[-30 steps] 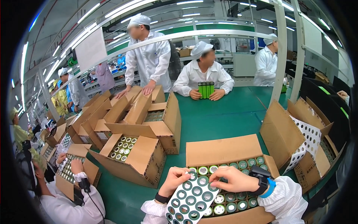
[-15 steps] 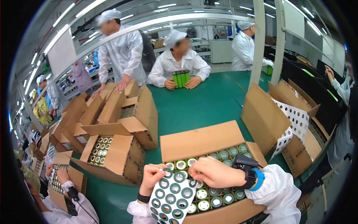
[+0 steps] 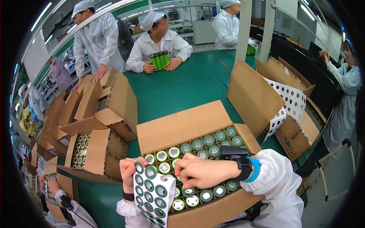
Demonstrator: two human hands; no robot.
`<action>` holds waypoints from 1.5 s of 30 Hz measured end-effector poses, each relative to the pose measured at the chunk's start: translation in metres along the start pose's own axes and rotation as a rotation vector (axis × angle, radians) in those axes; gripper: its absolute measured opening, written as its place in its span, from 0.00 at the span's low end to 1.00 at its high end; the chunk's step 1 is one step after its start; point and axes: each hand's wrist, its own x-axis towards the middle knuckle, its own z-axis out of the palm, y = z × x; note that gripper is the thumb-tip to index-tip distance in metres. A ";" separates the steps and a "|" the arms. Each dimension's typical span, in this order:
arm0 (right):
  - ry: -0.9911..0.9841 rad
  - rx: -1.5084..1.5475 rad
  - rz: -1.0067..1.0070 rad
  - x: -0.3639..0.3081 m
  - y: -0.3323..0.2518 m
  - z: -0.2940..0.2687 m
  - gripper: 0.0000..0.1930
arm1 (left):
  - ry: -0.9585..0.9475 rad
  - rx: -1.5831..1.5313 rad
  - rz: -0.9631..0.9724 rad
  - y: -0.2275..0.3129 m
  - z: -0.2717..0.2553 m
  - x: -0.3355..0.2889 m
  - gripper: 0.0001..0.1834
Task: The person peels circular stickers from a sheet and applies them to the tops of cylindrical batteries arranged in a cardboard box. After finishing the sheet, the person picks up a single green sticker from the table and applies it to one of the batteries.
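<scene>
My left hand (image 3: 129, 171) pinches the top edge of a white sheet (image 3: 170, 189) carrying rows of green ring stickers (image 3: 148, 187). The sheet hangs over the left side of an open cardboard box (image 3: 182, 125) packed with upright cylindrical battery cells (image 3: 197, 144). Above the cells, my right hand (image 3: 203, 173) has its fingers curled downward. A green ring (image 3: 189, 191) is at its fingertips, against a cell top. Some cell tops have dark green rings; others on the left show pale green-white rims. My right hand hides several cells.
Open cardboard boxes (image 3: 99, 154) of cells crowd the left of the green table (image 3: 182, 85). Another box (image 3: 254, 98) stands at right, with a punched white sheet (image 3: 285, 99) draped over the one beside it. Across the table, a person holds green cells (image 3: 159, 60). A post (image 3: 245, 32) rises behind.
The view has shifted, so the scene sits further left and higher. My right hand has moved away from the sticker sheet, out over the cells, carrying the ring. My left hand keeps the sheet.
</scene>
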 end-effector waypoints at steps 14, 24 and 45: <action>-0.076 -0.036 -0.012 -0.001 -0.011 0.015 0.05 | 0.004 0.024 -0.013 0.000 -0.003 0.000 0.20; -0.109 -0.109 -0.021 -0.002 -0.012 0.015 0.06 | 0.019 0.027 0.008 0.000 0.001 0.000 0.19; -0.063 -0.147 -0.038 -0.002 -0.013 0.016 0.07 | 0.053 0.018 0.013 0.001 0.002 -0.001 0.19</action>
